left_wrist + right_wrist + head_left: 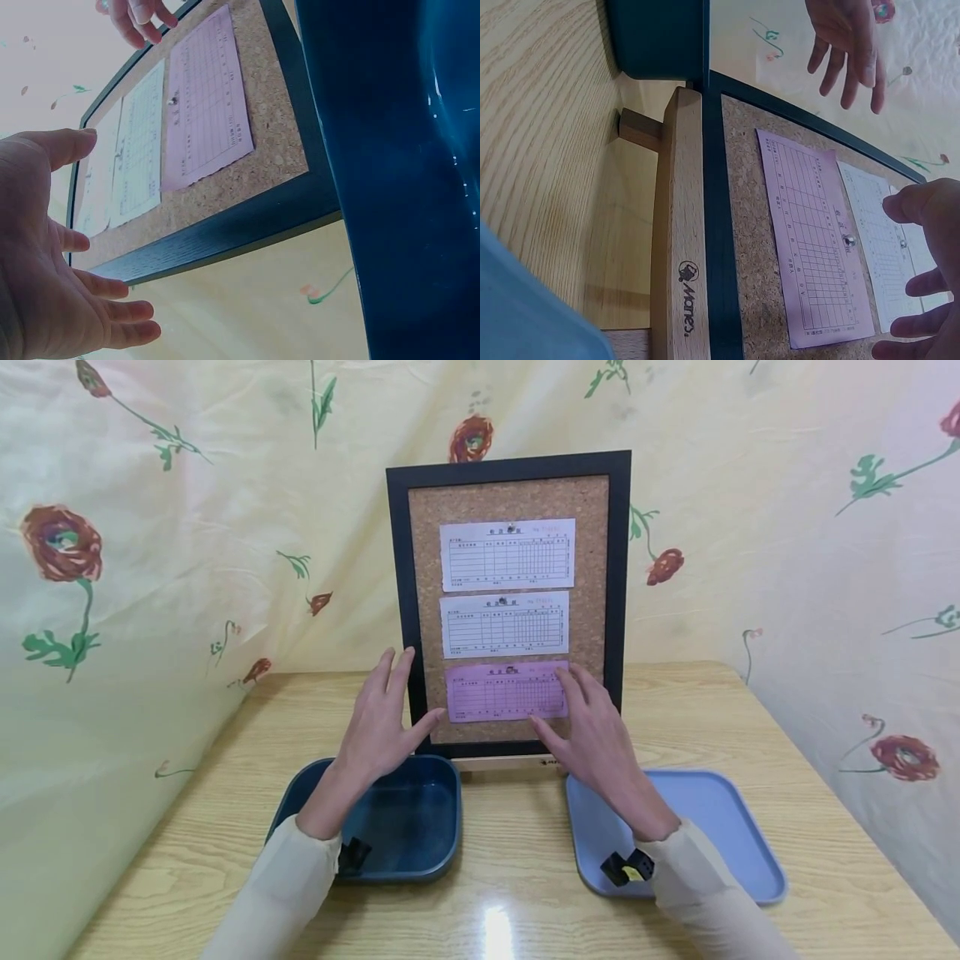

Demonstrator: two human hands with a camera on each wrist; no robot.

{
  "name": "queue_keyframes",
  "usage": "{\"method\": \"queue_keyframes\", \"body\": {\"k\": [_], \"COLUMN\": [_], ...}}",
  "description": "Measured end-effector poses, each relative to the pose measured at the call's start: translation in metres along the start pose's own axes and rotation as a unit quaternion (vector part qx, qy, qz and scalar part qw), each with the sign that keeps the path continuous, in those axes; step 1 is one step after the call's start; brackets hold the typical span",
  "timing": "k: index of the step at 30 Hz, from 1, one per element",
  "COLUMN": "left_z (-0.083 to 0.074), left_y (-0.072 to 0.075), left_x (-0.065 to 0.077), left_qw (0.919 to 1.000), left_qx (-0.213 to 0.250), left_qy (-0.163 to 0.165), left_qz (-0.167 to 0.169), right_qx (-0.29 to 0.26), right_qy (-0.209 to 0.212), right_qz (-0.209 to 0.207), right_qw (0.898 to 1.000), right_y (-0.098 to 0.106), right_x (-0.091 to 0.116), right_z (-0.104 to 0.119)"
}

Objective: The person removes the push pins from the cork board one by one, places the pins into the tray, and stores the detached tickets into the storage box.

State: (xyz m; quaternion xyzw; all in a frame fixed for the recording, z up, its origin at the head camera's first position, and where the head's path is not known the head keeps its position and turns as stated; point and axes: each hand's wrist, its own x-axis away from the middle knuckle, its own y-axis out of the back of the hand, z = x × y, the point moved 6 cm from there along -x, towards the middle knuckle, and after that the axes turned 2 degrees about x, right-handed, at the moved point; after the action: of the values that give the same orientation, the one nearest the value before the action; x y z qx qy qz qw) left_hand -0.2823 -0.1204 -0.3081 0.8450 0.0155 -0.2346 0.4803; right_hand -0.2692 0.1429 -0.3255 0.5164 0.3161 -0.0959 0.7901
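Note:
A cork board (pixel 431 693) in a black frame leans upright on a wooden stand (pixel 682 225). Two white printed slips (pixel 465 560) are pinned one above the other, with a pink slip (pixel 480 697) below them. A metal pushpin (pixel 849 241) is at the pink slip's top edge. My left hand (pixel 380 727), fingers spread and holding nothing, is beside the board's lower left edge. My right hand (pixel 596 739) overlaps the right end of the pink slip in the head view. Its thumb and fingers are apart, with nothing between them.
On the wooden table (pixel 510 843), a dark blue bin (pixel 453 827) stands under my left forearm. A light blue tray (pixel 727 835) lies below my right forearm. Behind the board hangs a flower-patterned cloth (pixel 337 527).

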Motion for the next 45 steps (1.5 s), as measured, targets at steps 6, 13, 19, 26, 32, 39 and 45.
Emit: {"method": "queue_keyframes", "body": {"k": [6, 13, 19, 26, 32, 39, 45], "left_z": [0.000, 0.002, 0.006, 0.009, 0.011, 0.013, 0.016], "left_y": [-0.005, -0.010, -0.014, -0.020, -0.026, -0.033, -0.039], "left_x": [-0.002, -0.003, -0.004, -0.008, -0.010, -0.011, -0.011], "left_qw": [1.0000, 0.9999, 0.9998, 0.9996, 0.9995, 0.9996, 0.9994], "left_qx": [-0.002, -0.003, -0.003, -0.005, -0.002, -0.007, 0.005], "left_qy": [0.004, 0.000, 0.005, 0.002, 0.001, -0.003, 0.006], "left_qz": [0.007, 0.011, 0.019, 0.027, 0.030, 0.027, 0.033], "right_qx": [-0.005, -0.016, -0.016, -0.013, -0.011, -0.011, -0.009], "right_qy": [-0.001, 0.022, 0.039, 0.045, 0.040, 0.033, 0.032], "right_qz": [-0.003, -0.030, -0.047, -0.055, -0.053, -0.049, -0.052], "right_qw": [1.000, 0.999, 0.998, 0.997, 0.998, 0.998, 0.998], "right_y": [-0.003, -0.005, -0.008, -0.010, -0.013, -0.017, -0.019], "right_x": [-0.002, -0.004, -0.006, -0.008, -0.009, -0.011, -0.011], "right_z": [0.001, 0.004, 0.007, 0.009, 0.009, 0.009, 0.010]}}
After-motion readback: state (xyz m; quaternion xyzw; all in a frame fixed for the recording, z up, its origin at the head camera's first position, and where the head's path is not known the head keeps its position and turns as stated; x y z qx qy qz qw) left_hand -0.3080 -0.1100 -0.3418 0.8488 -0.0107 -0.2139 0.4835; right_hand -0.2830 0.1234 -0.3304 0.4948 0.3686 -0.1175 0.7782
